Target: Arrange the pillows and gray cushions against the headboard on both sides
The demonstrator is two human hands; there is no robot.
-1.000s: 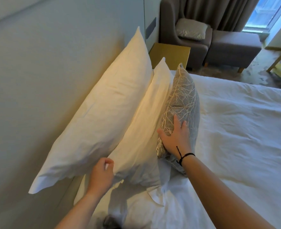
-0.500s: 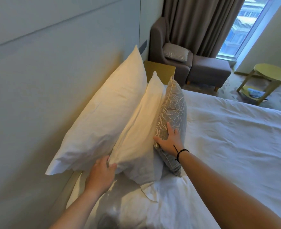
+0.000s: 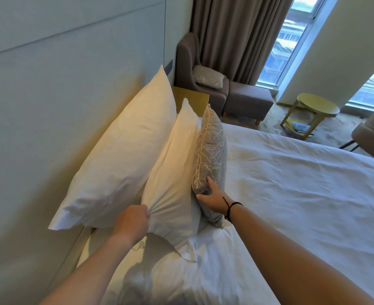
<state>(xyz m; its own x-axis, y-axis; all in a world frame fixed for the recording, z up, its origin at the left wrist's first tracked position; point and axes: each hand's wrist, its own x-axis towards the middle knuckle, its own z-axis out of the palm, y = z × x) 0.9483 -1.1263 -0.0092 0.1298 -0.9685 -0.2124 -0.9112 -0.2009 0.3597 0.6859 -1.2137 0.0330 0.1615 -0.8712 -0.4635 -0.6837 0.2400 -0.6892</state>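
Observation:
A large white pillow [image 3: 124,155] leans against the pale headboard [image 3: 56,102]. A smaller white pillow [image 3: 173,172] stands in front of it, and my left hand [image 3: 132,223] pinches its near edge in a fist. A gray cushion [image 3: 211,150] with a pale branch pattern stands upright against that second pillow. My right hand [image 3: 212,199], a black cord round its wrist, holds the cushion's lower near part, thumb on the near side and fingers on the bed-facing side.
The white duvet [image 3: 291,194] covers the bed to the right. Beyond the pillows stand a yellow nightstand [image 3: 192,100], a gray armchair [image 3: 195,69] with another cushion [image 3: 208,79], a footstool [image 3: 247,100] and a round yellow side table [image 3: 313,108].
My left hand has closed tighter on the second pillow's edge. My right hand slid down the cushion's face to its lower part. The view has lifted toward the window.

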